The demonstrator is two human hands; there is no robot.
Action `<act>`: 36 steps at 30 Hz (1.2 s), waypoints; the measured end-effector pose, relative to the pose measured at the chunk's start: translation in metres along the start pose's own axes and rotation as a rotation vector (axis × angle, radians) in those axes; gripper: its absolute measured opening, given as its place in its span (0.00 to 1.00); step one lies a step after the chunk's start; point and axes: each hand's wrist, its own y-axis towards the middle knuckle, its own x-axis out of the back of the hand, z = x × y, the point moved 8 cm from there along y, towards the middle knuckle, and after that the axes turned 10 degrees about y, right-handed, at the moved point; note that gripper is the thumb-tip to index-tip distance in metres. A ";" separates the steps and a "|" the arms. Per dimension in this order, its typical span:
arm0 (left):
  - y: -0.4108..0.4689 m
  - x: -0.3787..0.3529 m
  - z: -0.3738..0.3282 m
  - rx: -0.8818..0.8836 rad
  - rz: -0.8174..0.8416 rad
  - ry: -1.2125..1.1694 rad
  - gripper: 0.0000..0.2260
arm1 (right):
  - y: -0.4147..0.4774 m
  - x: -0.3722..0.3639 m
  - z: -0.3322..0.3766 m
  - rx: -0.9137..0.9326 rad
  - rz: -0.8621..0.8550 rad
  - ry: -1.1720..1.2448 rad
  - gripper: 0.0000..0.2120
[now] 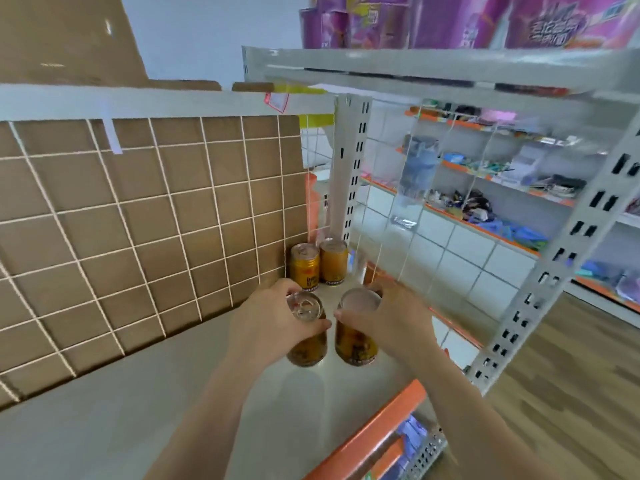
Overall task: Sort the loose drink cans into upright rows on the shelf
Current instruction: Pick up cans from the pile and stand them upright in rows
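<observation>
Four gold-and-brown drink cans show on the pale shelf (138,393). Two stand upright side by side in its far corner: the back left can (304,268) and the back right can (333,261), touching or nearly so, close against the wire grid (166,202) and the slotted post (349,168). Their lids are closed, so their contents are hidden.

The other two are nearer, each in a hand. The left hand (266,317) curls round the near left can (308,344) from its left side, fingers over the far rim and thumb across the near side just under the lid. That lid is sealed, its pull tab lying flat. The right hand (398,320) wraps the near right can (356,344) from the right in the same way; its top is too blurred to read. These two cans sit just beside each other with a narrow gap between them, both close to upright, the left one leaning a little. Whether their bases rest on the shelf or hang just over it I cannot tell. They are in front of the back pair and apart from it.

Brown cardboard (104,220) fills the space behind the grid. An orange strip (381,420) runs along the shelf's front edge. The upper shelf (415,67) carries purple packs (450,19). Further shelves (485,181) hold mixed goods too blurred to name.
</observation>
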 end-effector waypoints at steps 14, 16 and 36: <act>0.104 -0.054 -0.003 0.180 0.041 0.121 0.32 | 0.135 -0.043 -0.030 0.050 0.133 0.029 0.30; 0.109 -0.060 -0.002 0.200 0.059 0.106 0.33 | 0.144 -0.048 -0.032 0.080 0.143 0.041 0.29; 0.108 -0.065 -0.022 0.329 0.000 0.104 0.32 | 0.163 -0.055 -0.040 0.160 0.311 0.074 0.25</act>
